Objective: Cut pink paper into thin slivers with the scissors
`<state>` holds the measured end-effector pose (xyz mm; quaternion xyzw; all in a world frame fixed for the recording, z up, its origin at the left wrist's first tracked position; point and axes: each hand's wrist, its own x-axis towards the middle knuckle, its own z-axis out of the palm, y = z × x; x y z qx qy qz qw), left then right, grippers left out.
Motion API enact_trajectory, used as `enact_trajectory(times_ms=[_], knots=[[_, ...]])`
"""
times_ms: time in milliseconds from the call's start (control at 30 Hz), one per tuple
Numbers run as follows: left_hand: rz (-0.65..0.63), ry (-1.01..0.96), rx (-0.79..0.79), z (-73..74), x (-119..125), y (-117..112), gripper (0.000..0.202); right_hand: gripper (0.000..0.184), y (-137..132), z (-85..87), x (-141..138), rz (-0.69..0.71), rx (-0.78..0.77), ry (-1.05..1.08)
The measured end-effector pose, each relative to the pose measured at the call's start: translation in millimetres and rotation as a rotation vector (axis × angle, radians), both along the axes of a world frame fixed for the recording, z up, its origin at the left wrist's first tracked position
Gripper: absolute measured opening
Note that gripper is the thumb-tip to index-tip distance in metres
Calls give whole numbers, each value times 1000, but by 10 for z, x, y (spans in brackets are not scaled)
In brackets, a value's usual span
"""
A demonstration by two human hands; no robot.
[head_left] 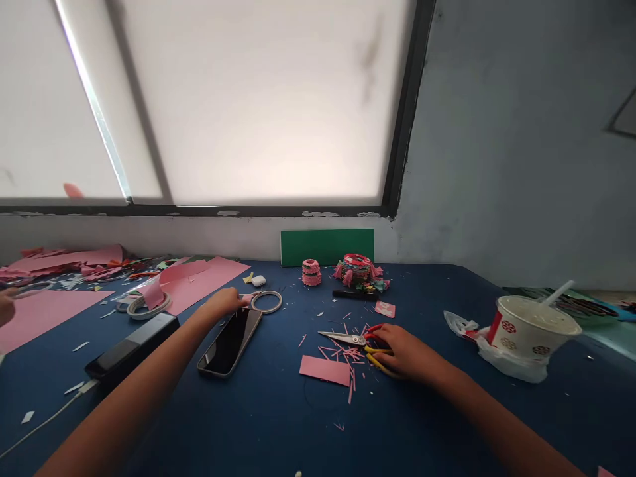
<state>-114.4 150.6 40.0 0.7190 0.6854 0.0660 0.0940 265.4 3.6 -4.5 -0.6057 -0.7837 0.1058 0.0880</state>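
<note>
My right hand (412, 352) is closed on the handles of a pair of scissors (350, 338), one loop red and one yellow, with the blades pointing left over thin pink paper strips (348, 354). A pink paper rectangle (325, 370) lies just below the blades. My left hand (224, 305) has its fingers pressed together at the top end of a dark phone (231, 344). Beside those fingers are a small pink paper piece (247, 301) and a roll of tape (267, 311). What the left fingers grip, if anything, is hidden.
A cup with a straw (527, 338) stands at right in a plastic bag. Pink paper sheets (213, 278), another tape roll (149, 313) and a black box-shaped device with a cable (132, 348) lie left. Frilly paper rings (311, 272) stand behind. Another person's hand (6, 308) shows far left.
</note>
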Motion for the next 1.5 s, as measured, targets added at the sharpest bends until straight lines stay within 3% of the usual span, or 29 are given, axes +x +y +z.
enact_trajectory(times_ms=[100,200,300,433,600,733,900,1033,1200,1300,1367,1500], knots=[[-14,33,-71,-127,-98,116,36,28,154,71,16,25,-72,-53],[-22,55,-85,-221,-160,237,31,23,495,159,25,25,-135,-94],[-24,76,-69,-257,-214,357,31,24,952,199,1,-38,1,-108],[-38,75,-50,-283,-284,470,30,27,1460,90,-12,-151,206,-142],[-62,48,20,-348,-353,521,29,24,1680,-94,50,-113,281,-129],[-69,-1,75,-403,-380,528,25,27,1611,-121,79,-26,358,-98],[-50,-55,128,-454,-382,526,22,12,1492,-109,38,91,339,-58],[-44,-79,164,-456,-372,490,24,25,1373,-94,-74,84,306,31],[-73,-114,183,-406,-342,423,24,23,844,17,-272,215,194,124],[-81,-122,187,-348,-324,394,21,48,393,21,-407,346,84,159],[-70,-120,195,-283,-326,380,21,58,161,-39,-495,448,98,184],[-14,-109,246,-70,-356,348,24,36,9,-195,-606,515,214,71]])
